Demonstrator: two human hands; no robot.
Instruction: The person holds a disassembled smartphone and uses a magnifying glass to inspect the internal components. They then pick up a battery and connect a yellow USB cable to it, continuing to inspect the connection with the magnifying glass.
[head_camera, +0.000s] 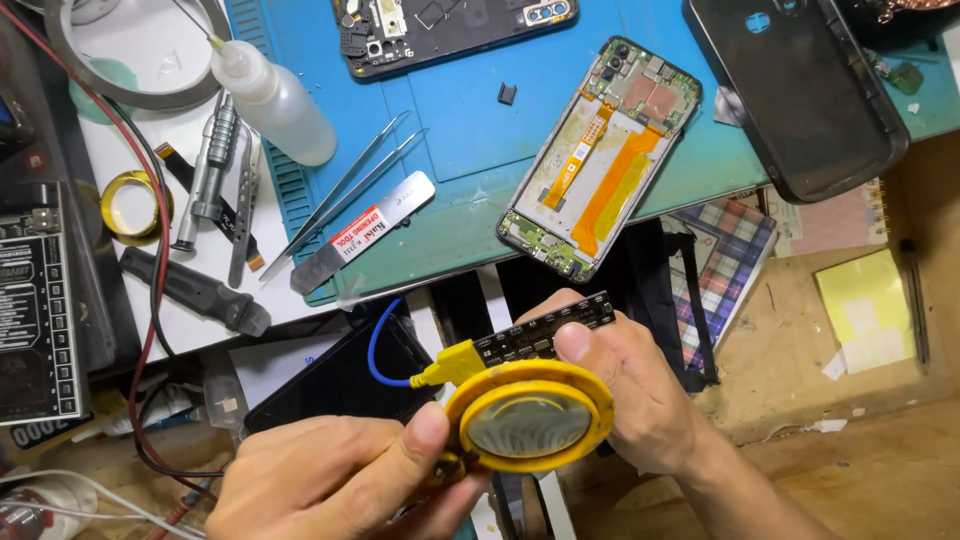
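Head view. Nearest the camera, the left hand (335, 480) pinches the rim of a round yellow-framed magnifier (530, 415) between thumb and fingers, its grip clenched on the frame low in the picture, so that the lens sits directly over the work. Behind it, the right hand (625, 385) grasps a small black connector board (545, 328), thumb pressed on its near edge, tilting the board toward the lens (a sensible pose for close reading). A yellow plug with a blue wire (378, 345) joins the board's left end.

On the blue mat (480, 130) the opened phone frame (600, 160), orange flex cables exposed, lies face up within reach; tweezers (345, 185) and a flat opening tool (365, 230) rest just beside it.

Hidden or unclear: the lens shows only a blur, the board's lower part is behind the magnifier, and both wrists are cut off by the frame edge. The desk (850, 450) beneath is largely covered.
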